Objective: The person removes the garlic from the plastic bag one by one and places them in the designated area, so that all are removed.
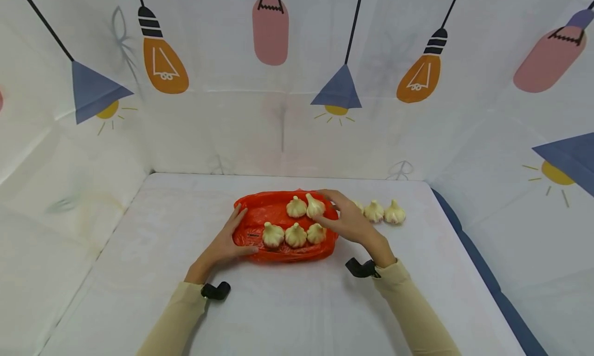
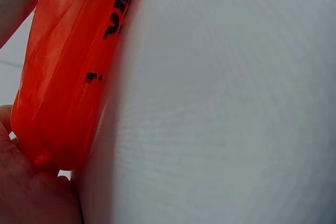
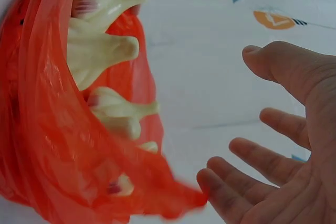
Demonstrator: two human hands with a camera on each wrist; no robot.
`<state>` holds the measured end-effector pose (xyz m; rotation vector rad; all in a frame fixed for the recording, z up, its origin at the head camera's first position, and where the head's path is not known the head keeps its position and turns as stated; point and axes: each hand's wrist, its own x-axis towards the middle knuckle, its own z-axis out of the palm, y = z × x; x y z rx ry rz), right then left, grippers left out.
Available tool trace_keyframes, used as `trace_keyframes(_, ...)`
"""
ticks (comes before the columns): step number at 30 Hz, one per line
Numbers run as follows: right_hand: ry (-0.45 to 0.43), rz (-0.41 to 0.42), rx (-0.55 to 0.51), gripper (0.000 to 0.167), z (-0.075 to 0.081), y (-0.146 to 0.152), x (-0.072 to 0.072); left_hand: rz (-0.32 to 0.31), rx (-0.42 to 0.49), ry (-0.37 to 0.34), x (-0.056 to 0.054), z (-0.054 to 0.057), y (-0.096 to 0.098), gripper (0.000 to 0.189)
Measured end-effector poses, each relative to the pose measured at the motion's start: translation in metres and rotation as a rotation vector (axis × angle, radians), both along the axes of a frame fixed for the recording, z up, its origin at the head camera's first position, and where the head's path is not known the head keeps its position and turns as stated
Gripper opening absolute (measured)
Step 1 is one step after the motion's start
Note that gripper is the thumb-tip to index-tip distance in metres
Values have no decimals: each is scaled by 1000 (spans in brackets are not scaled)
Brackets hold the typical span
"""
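Observation:
A red plastic bag point(image 1: 265, 204) with black print lies spread in a shallow, oblong tray shape; whether a tray sits beneath it I cannot tell. Several whole garlic bulbs point(image 1: 296, 235) rest in it in two rows. At its left end, my left hand point(image 1: 225, 245) holds the bag between thumb and fingers. My right hand point(image 1: 350, 221) hovers over the right end, near a tilted garlic bulb point(image 1: 315, 205). In the right wrist view its fingers are spread, with nothing held, close to a corner of the bag point(image 3: 184, 200).
Three more garlic bulbs point(image 1: 394, 213) stand in a row on the white tabletop point(image 1: 297, 315), right of the bag; the leftmost is partly hidden by my right hand. A white curtain point(image 1: 209, 129) printed with lamps surrounds the table. Dark blue edging point(image 1: 473, 258) runs along the right side.

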<state>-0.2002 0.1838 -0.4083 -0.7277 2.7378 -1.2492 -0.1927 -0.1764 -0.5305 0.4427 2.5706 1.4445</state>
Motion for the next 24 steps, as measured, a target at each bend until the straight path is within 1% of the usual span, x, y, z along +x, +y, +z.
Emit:
trace_keyframes(9, 24, 23, 51, 63, 6, -15, 0, 3, -6, -3, 0, -1, -1, 116)
trace_keyframes(18, -18, 137, 57, 68, 13, -31, -7, 2, -5, -4, 1, 1, 0, 117)
trace_keyframes(24, -70, 200, 127, 74, 10, -42, -14, 4, -10, -10, 2, 3, 1, 117)
